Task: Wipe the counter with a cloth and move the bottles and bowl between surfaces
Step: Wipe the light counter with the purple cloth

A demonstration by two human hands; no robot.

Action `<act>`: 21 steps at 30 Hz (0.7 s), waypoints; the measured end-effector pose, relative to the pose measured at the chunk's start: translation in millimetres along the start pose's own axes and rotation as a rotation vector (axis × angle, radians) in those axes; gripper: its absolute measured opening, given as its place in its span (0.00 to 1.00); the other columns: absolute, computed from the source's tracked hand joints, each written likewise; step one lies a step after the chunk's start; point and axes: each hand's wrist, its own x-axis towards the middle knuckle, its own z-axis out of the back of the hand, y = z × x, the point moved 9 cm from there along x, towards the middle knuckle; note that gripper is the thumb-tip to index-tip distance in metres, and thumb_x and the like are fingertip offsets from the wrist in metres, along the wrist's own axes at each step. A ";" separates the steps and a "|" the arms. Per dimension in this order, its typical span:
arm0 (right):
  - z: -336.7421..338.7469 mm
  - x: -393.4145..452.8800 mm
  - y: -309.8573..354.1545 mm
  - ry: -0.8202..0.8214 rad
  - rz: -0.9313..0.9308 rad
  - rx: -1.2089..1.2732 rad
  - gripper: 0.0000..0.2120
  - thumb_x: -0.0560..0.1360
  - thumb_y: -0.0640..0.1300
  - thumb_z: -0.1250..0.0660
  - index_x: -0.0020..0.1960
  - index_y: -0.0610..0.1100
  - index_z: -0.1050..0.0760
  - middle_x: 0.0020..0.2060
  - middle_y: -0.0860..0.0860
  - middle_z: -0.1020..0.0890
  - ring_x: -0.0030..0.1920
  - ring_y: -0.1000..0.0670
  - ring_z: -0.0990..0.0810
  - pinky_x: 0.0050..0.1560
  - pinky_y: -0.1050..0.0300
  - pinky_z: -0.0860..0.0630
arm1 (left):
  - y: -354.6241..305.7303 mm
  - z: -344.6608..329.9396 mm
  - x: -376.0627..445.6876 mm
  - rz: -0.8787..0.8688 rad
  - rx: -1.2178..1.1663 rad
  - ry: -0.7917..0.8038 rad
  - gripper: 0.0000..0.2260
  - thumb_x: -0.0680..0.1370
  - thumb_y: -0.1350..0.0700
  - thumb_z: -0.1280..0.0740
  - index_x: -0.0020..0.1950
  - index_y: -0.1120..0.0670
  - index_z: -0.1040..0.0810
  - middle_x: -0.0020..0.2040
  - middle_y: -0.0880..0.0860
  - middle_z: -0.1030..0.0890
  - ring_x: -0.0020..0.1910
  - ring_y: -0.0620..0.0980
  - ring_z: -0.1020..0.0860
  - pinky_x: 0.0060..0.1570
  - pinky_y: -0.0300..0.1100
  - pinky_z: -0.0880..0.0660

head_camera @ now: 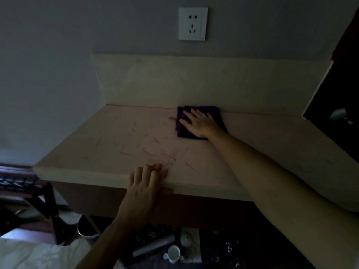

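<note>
Wiping step on: right hand flat, fingers straight, pressing purple cloth under palm at counter back. Left hand loosely draped on front edge. Red marks left of cloth, probably sweep there next.

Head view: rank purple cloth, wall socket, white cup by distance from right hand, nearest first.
1. Purple cloth: directly under the right hand, at the counter's back.
2. Wall socket: on the wall above.
3. White cup: down below the counter's front edge.
</note>
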 end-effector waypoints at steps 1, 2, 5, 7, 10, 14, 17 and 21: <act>-1.3 -10.3 2.3 0.002 0.002 -0.002 0.33 0.78 0.68 0.60 0.79 0.56 0.54 0.80 0.51 0.53 0.79 0.49 0.54 0.77 0.44 0.58 | -1.0 0.3 -0.8 0.007 0.003 0.007 0.19 0.79 0.45 0.39 0.64 0.56 0.31 0.56 0.53 0.30 0.49 0.55 0.30 0.48 0.48 0.36; -2.6 -22.5 5.7 0.001 0.008 -0.003 0.33 0.78 0.68 0.60 0.79 0.56 0.54 0.80 0.52 0.53 0.79 0.49 0.55 0.77 0.44 0.58 | -1.5 0.4 -1.3 0.018 0.010 0.021 0.20 0.79 0.45 0.40 0.65 0.56 0.31 0.55 0.53 0.29 0.50 0.55 0.30 0.49 0.48 0.37; -6.7 -77.4 20.9 0.012 0.079 0.008 0.32 0.78 0.68 0.61 0.79 0.57 0.56 0.80 0.52 0.54 0.79 0.50 0.55 0.77 0.44 0.58 | -1.7 1.9 1.2 0.056 0.031 0.075 0.20 0.79 0.44 0.42 0.65 0.56 0.31 0.55 0.53 0.29 0.50 0.55 0.30 0.50 0.47 0.36; -10.6 -122.1 30.6 -0.003 0.131 -0.005 0.31 0.78 0.67 0.60 0.79 0.58 0.57 0.79 0.53 0.55 0.79 0.52 0.56 0.77 0.45 0.59 | -0.6 3.0 0.8 0.088 0.010 0.115 0.19 0.80 0.43 0.43 0.63 0.54 0.31 0.54 0.54 0.28 0.49 0.56 0.29 0.49 0.49 0.34; -13.8 -173.0 38.8 0.001 0.157 -0.022 0.32 0.77 0.68 0.62 0.78 0.58 0.58 0.79 0.55 0.56 0.79 0.53 0.58 0.78 0.45 0.59 | 2.7 3.5 -0.3 0.091 -0.029 0.172 0.19 0.81 0.42 0.46 0.63 0.54 0.31 0.55 0.54 0.25 0.49 0.57 0.26 0.50 0.49 0.33; -11.9 -183.9 40.2 -0.005 0.130 -0.029 0.32 0.77 0.68 0.62 0.78 0.59 0.57 0.79 0.56 0.56 0.79 0.54 0.58 0.77 0.46 0.60 | 17.7 9.8 4.2 0.022 -0.043 0.225 0.25 0.82 0.38 0.50 0.62 0.54 0.25 0.56 0.53 0.25 0.50 0.55 0.25 0.51 0.44 0.35; -11.6 -159.1 37.7 0.000 0.130 -0.032 0.32 0.77 0.69 0.62 0.78 0.60 0.55 0.79 0.56 0.55 0.79 0.54 0.57 0.77 0.46 0.59 | 51.2 22.7 8.9 0.056 -0.072 0.233 0.28 0.81 0.35 0.51 0.66 0.53 0.26 0.61 0.54 0.25 0.55 0.54 0.25 0.53 0.44 0.36; -9.8 -89.1 36.1 -0.003 0.105 -0.021 0.31 0.77 0.69 0.61 0.78 0.60 0.54 0.79 0.55 0.54 0.79 0.53 0.55 0.77 0.46 0.58 | 119.9 34.4 12.7 0.229 -0.004 0.247 0.29 0.79 0.34 0.49 0.68 0.52 0.26 0.67 0.56 0.28 0.61 0.57 0.27 0.59 0.51 0.35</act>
